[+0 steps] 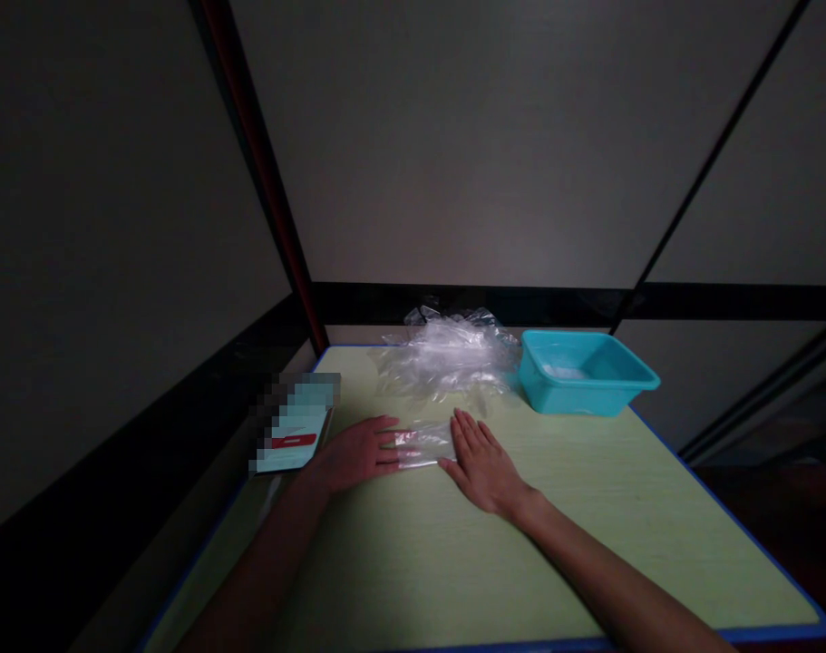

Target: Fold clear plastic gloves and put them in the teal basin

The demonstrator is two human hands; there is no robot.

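Observation:
A small clear plastic bag (426,444) lies flat on the table between my two hands. The fingers of my left hand (362,453) are stretched out and spread, and their tips show through the bag's left end; whether they are inside it or under it I cannot tell. My right hand (484,462) rests flat, palm down, its fingertips at the bag's right edge with the thumb out to the side. Just beyond both hands sits a loose heap of crumpled clear plastic bags (450,354).
A turquoise plastic basin (579,399) with something whitish inside stands at the table's back right. At the left edge lies a tablet-like device (296,435), its screen partly pixelated. The pale green table (413,562) has a blue rim, and panelled walls (467,163) stand behind it.

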